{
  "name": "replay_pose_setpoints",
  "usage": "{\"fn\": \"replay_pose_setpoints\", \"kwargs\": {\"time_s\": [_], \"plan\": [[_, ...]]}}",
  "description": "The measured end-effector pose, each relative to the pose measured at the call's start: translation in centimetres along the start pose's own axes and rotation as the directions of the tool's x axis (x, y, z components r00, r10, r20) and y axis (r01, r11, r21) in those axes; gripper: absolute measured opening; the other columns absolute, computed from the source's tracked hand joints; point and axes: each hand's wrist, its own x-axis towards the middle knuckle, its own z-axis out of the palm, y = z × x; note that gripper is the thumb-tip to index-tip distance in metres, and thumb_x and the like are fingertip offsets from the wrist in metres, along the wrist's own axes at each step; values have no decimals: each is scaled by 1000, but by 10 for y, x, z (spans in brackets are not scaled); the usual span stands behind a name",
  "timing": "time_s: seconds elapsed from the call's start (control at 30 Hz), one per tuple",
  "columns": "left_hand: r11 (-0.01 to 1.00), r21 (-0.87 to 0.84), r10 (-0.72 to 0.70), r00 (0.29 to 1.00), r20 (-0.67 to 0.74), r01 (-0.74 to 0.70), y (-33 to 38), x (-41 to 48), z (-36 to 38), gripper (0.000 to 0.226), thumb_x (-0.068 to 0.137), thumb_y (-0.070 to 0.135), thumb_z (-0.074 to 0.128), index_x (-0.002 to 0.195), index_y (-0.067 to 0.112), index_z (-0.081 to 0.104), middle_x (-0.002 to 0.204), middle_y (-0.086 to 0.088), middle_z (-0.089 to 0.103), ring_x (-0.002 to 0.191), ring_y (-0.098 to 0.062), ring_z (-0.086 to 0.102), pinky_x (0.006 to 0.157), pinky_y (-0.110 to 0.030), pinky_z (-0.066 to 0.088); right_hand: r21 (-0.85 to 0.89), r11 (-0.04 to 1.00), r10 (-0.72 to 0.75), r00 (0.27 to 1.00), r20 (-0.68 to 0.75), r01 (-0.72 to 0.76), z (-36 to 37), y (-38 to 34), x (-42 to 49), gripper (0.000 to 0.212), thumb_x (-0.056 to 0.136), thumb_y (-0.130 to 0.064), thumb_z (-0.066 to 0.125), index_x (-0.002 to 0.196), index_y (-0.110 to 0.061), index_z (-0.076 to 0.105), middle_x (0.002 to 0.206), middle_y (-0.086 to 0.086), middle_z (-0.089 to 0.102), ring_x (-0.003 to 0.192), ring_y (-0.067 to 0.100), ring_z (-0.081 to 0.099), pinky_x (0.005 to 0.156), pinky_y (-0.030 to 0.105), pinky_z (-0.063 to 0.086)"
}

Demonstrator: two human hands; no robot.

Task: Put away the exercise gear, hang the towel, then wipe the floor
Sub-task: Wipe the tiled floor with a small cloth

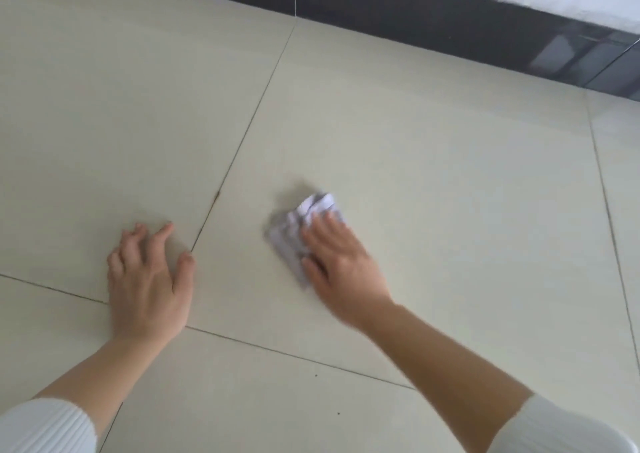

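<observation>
A person's right hand (341,262) presses flat, fingers extended, its grip loose on a crumpled white cloth (304,227) on the pale tiled floor (433,175). The left hand (149,279) rests splayed and empty on the tiles nearby. A dark baseboard (415,12) edges the bare floor beyond; white sleeves (45,425) show below.

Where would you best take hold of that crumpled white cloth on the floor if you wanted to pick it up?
Probably at the bunched far end of the cloth, coming from above with a pinch. That end is puckered into raised folds, which give the fingers something to close on, while the near part lies flat on the tile floor under the right hand. The left hand rests on the floor, apart from it.
</observation>
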Motion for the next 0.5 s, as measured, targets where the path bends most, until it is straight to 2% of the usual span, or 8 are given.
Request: {"fn": "replay_pose_setpoints", "kwargs": {"time_s": [0.07,0.13,0.17,0.23,0.3,0.37,0.43,0.5], "plan": [[976,-14,-217,976,26,217,34,14,8,59,95,44,35,139,6,35,144,-34,25,135,-48,19,112,-57,14,-27,988,-153,986,62,155,-4,2,-18,43,99,-29,40,136,-11,53,146,5,46,139,23,36,116,35,27],[923,-19,-382,922,67,384,60,24,16,61,95,46,35,142,8,27,148,-35,14,141,-48,4,115,-57,3,-104,978,-178,983,47,182,-13,30,-27,40,97,-27,44,131,-11,58,141,5,52,133,22,45,110,34,36],[916,-15,-399,916,45,400,65,25,19,61,94,46,35,142,9,27,149,-35,13,142,-47,2,115,-57,2,-123,987,-105,994,13,106,-19,50,-29,41,96,-27,45,130,-9,59,139,7,53,131,24,47,108,35,37],[925,-15,-381,925,-17,380,64,24,23,61,93,45,39,141,8,29,150,-33,15,142,-46,4,115,-58,4,-126,976,162,979,-124,-177,-37,92,-29,44,97,-29,41,132,-8,57,142,9,50,133,27,44,111,32,31],[925,-27,-380,924,-40,379,61,23,24,60,93,44,41,140,6,31,150,-32,17,143,-45,6,114,-60,5,-79,854,487,843,-228,-515,-58,134,-28,45,101,-30,36,141,-11,47,151,9,38,141,26,31,114,32,24],[928,-31,-372,926,-62,371,61,24,26,61,92,44,40,138,5,33,149,-32,19,142,-46,9,113,-61,8,-4,659,724,636,-266,-752,-74,166,-16,46,102,-26,31,146,-10,35,157,11,24,145,29,18,117,37,18],[933,-39,-360,930,-78,358,62,25,27,65,88,46,37,138,5,34,148,-33,21,141,-48,12,112,-62,10,39,503,830,470,-300,-864,-80,186,10,48,101,-20,29,146,-4,29,156,18,20,145,34,13,118,40,10],[932,-44,-363,928,-83,361,61,24,29,67,87,47,36,139,5,33,148,-32,22,141,-48,12,111,-62,11,45,432,866,401,-298,-901,-77,190,45,49,99,-16,30,146,-2,28,155,19,20,145,35,12,118,39,4]]}}
